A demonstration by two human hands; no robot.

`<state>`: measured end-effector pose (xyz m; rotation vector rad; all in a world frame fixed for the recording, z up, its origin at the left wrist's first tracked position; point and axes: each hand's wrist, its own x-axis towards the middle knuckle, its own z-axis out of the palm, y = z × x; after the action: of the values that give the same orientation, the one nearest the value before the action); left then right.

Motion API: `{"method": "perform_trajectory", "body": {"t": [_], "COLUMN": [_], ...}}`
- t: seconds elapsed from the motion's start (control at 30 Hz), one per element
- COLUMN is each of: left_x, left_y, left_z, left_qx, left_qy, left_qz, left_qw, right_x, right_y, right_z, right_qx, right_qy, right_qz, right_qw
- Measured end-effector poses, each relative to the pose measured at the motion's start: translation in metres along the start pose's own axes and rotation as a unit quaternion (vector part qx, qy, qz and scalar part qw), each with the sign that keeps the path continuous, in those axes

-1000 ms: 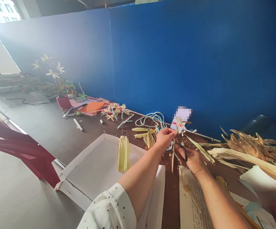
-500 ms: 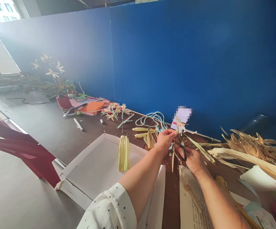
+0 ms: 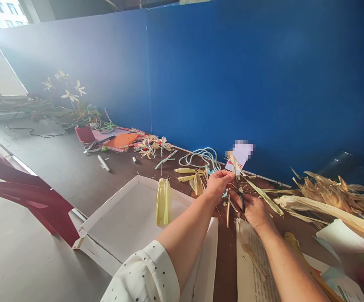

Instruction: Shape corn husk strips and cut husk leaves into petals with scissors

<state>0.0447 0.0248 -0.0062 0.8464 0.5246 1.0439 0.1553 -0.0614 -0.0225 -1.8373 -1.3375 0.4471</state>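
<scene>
My left hand [image 3: 219, 183] pinches a pale, dry piece of corn husk [image 3: 233, 164] above the table. In my right hand [image 3: 253, 209] is a pair of scissors with black handles [image 3: 242, 202]; the fingers are wrapped round them. The blades point up and reach the husk just beside my left fingertips. Whether they are parted is too small to tell. Under and around the hands lie husk scraps, a thin stick [image 3: 228, 213] and a long green-yellow husk strip [image 3: 263, 195]. A folded yellow husk [image 3: 163, 202] rests on the white box's far rim.
The open white cardboard box [image 3: 106, 201] stands at my left. Husk flowers [image 3: 149, 147], blue cord [image 3: 204, 155] and a white pen [image 3: 103, 163] lie farther back. A heap of dry husks [image 3: 336, 191] and a white cup [image 3: 347, 237] are at right. A blue partition [image 3: 248, 84] edges the table.
The top of the husk in my left hand has shifted slightly left. Both hands stay almost in the same place, with the scissors still at the husk.
</scene>
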Motion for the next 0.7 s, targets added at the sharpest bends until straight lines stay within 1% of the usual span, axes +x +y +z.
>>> {"method": "perform_trajectory", "body": {"t": [0.1, 0.27, 0.33, 0.4, 0.47, 0.57, 0.7], "left_x": [-0.001, -0.001, -0.001, 0.0, 0.001, 0.002, 0.001], "left_y": [0.003, 0.01, 0.012, 0.012, 0.012, 0.011, 0.01], "left_z": [-0.002, -0.006, -0.007, -0.009, -0.01, -0.011, -0.009], "left_qx": [0.043, 0.103, 0.116, 0.122, 0.124, 0.127, 0.113], "left_qy": [0.007, 0.012, 0.008, 0.0, -0.009, -0.016, 0.001], "left_qz": [-0.008, -0.011, -0.005, 0.001, 0.006, 0.017, 0.031], "left_qw": [0.999, 0.995, 0.993, 0.993, 0.992, 0.992, 0.993], "right_x": [0.001, 0.001, 0.0, -0.001, -0.001, -0.001, -0.001], "right_y": [0.002, -0.001, -0.003, -0.005, -0.006, -0.006, -0.003], "right_z": [0.0, -0.004, -0.006, -0.007, -0.007, -0.005, -0.002], "right_qx": [-0.046, -0.155, -0.198, -0.217, -0.217, -0.191, -0.128], "right_qy": [-0.017, 0.004, 0.008, 0.007, 0.006, -0.001, -0.013], "right_qz": [0.029, 0.016, 0.023, 0.031, 0.036, 0.038, 0.034], "right_qw": [0.998, 0.988, 0.98, 0.976, 0.975, 0.981, 0.991]}}
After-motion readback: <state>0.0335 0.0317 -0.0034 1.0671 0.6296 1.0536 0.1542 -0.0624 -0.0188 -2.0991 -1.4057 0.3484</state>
